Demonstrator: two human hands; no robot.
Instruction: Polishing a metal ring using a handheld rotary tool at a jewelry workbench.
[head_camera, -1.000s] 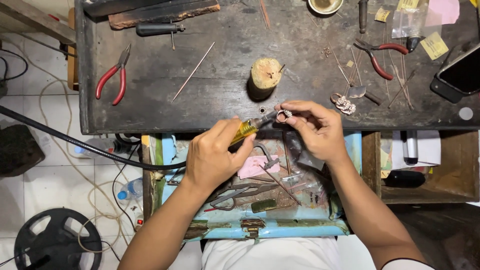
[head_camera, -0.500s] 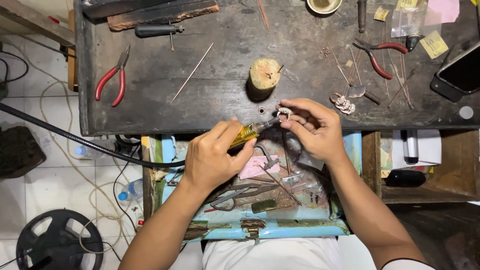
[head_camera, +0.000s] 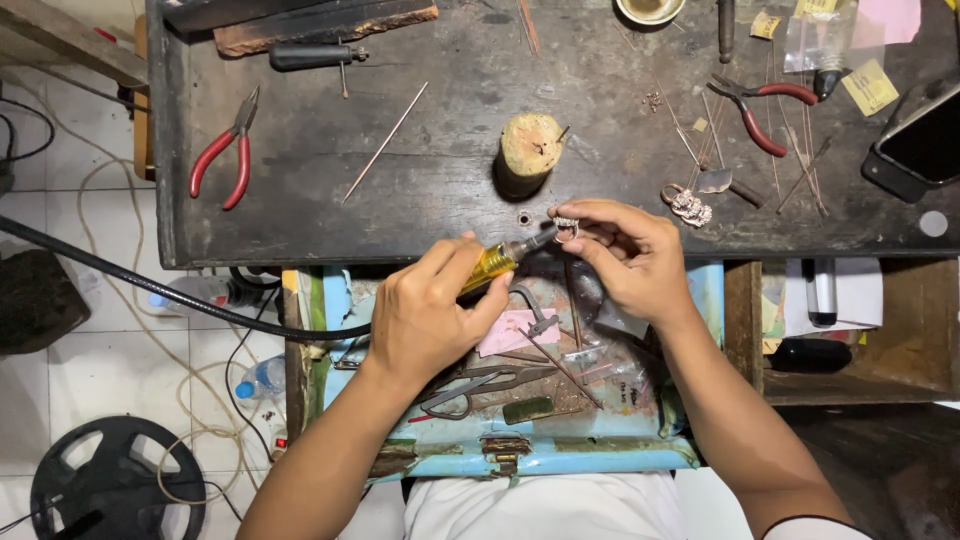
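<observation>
— What surrounds the wooden stump (head_camera: 531, 147)?
— A dark scarred bench (head_camera: 420, 190), tiled floor left of it. Red pliers (head_camera: 224, 158) lie well left; bare bench between.
— And the hands?
— At the bench edge below the stump: right hand (head_camera: 630, 255) pinches a small ring (head_camera: 566, 229); left hand (head_camera: 432, 305) grips a yellow-handled tool (head_camera: 497, 262), tip touching it.

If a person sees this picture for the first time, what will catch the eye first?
Probably the two hands at the bench edge: the left hand holds a yellow-handled tool against a small ring pinched in the right hand. Behind them stands a wooden stump, with red-handled pliers far left.
</observation>
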